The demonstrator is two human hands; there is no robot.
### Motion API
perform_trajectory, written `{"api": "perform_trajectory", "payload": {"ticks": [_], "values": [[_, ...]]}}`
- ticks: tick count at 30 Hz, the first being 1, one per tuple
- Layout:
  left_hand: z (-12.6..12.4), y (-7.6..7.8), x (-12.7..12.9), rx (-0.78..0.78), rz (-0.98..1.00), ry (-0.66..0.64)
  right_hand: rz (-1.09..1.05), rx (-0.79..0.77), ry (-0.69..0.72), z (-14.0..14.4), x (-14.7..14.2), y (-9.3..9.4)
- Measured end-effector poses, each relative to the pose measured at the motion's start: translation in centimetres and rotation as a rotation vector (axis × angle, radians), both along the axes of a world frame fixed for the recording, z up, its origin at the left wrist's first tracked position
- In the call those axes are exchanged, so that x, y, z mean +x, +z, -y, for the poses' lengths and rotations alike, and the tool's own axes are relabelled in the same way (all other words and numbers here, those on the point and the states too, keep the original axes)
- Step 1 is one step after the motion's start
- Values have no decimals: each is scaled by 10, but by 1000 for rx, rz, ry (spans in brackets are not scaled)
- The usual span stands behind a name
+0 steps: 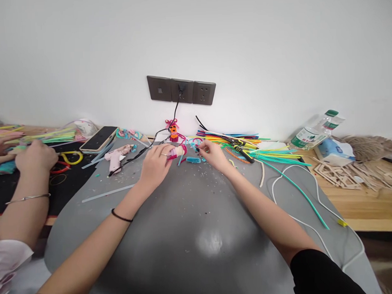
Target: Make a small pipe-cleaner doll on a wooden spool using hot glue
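Observation:
My left hand (155,164) rests on the grey mat (192,224) and grips a small pink and cream pipe-cleaner piece (177,152). My right hand (212,155) is just to its right, fingertips pinching something small and dark beside a blue fuzzy piece (193,160). A little pink and orange pipe-cleaner figure (173,130) stands behind both hands, near the wall.
A pink glue gun (117,157) lies left of my hands, its black cord running to the wall socket (181,90). Several coloured pipe cleaners (247,144) and pliers (243,150) lie at right. A phone (98,139), a bottle (316,130), wooden parts (345,174). Another person's hands (35,157) work at left.

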State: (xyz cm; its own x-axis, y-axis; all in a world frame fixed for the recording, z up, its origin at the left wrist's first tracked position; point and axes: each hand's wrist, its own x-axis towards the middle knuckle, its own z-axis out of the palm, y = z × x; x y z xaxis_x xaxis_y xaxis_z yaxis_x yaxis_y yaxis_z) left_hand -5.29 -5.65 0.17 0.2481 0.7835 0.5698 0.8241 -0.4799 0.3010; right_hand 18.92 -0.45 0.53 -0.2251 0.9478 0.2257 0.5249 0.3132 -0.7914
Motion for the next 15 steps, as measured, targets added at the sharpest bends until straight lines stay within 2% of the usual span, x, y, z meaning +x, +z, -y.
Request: {"api": "perform_trajectory", "payload": {"ticks": [2, 5, 8, 10, 12, 15], "values": [[14, -1, -10, 11, 174, 77, 165, 133, 118, 8, -5, -2], [34, -9, -28, -105, 560, 244, 408, 298, 325, 19, -22, -4], [55, -16, -46, -209, 987, 262, 426, 367, 344, 23, -52, 4], [68, -14, -56, -208, 1202, 301, 323, 374, 290, 19, -84, 16], [80, -8, -62, -146, 1334, 363, 281, 377, 283, 15, -125, 28], [92, 2, -71, -113, 1499, 449, 381, 335, 308, 12, -197, 37]]}}
